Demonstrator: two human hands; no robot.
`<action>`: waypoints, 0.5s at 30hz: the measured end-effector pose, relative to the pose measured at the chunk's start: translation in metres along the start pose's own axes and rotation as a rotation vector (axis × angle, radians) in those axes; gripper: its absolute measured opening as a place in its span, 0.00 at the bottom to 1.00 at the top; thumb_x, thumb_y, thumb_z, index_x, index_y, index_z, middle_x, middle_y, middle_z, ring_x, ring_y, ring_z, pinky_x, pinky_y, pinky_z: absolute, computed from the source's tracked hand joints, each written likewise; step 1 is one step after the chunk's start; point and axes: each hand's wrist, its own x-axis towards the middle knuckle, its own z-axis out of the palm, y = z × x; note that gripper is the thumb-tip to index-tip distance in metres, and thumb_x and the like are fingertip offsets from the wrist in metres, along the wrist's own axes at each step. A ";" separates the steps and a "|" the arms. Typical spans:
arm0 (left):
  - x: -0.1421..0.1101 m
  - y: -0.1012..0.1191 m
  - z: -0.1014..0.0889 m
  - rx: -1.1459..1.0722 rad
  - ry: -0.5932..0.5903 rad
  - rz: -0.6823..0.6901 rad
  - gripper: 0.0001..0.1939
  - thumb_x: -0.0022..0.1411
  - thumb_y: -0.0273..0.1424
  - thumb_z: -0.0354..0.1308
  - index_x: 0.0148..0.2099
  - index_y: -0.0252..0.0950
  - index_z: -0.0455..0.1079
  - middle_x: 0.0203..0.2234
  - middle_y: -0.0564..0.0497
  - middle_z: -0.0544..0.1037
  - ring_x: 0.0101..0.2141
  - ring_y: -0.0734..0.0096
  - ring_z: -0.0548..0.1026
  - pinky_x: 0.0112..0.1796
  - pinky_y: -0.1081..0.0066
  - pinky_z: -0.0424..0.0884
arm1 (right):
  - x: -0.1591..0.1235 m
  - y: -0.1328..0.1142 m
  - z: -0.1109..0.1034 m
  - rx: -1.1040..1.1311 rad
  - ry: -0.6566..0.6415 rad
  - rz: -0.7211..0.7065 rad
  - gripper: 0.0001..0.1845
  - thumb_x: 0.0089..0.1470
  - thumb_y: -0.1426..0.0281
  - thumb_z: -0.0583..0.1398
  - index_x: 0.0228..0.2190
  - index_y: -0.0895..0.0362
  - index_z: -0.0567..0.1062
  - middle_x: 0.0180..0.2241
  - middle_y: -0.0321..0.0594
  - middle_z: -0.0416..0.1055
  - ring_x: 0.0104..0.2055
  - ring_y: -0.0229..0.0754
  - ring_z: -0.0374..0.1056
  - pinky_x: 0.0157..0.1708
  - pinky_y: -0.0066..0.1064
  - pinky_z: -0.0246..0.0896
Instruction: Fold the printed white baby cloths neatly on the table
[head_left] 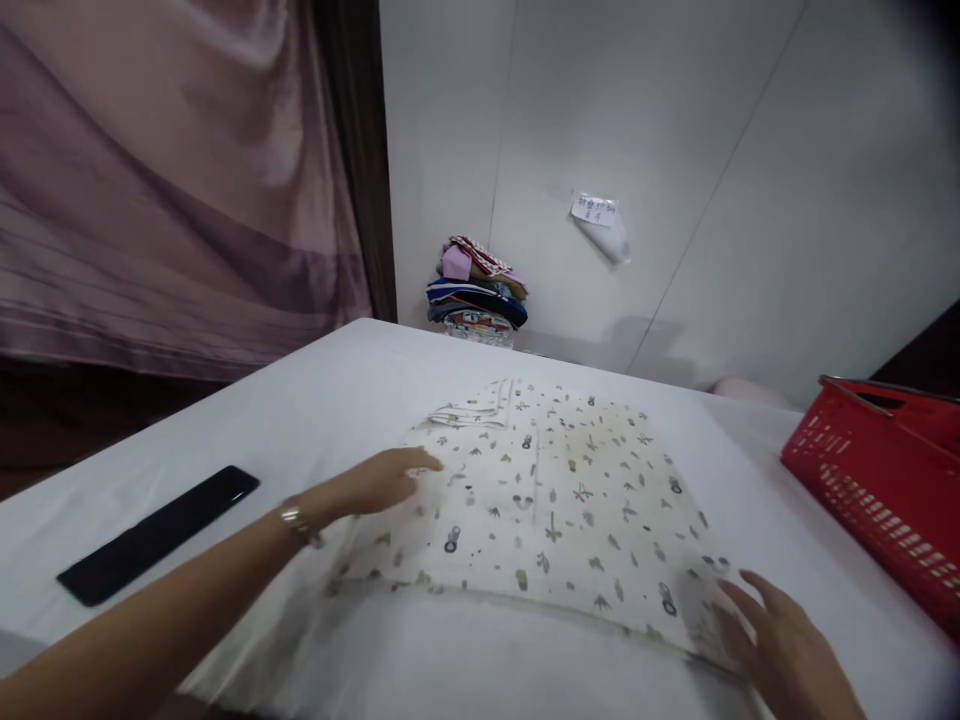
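A white cloth garment (562,510) printed with small grey, green and tan motifs lies spread flat, with a folded-over part at its far left corner. My left hand (386,480), a metal band at its wrist, rests on the garment's left side with its index finger stretched out; its other fingers are partly hidden. At the near right corner is my right hand (780,640), fingers apart and lying on or just over the fabric. Neither hand visibly grips anything.
A black phone-like slab (157,535) lies on the white-covered table (300,400) at left. A red plastic basket (877,480) stands at right. Folded clothes (480,290) are piled at the back by the wall, under a paper note (596,212). A pink curtain (172,180) hangs at left.
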 end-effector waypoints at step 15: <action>0.181 -0.009 0.033 0.360 0.242 0.237 0.23 0.62 0.47 0.49 0.51 0.37 0.70 0.52 0.47 0.72 0.56 0.58 0.64 0.58 0.64 0.55 | 0.015 -0.041 0.080 -0.153 -0.161 -0.393 0.20 0.57 0.59 0.56 0.49 0.46 0.75 0.57 0.39 0.65 0.54 0.53 0.66 0.51 0.45 0.68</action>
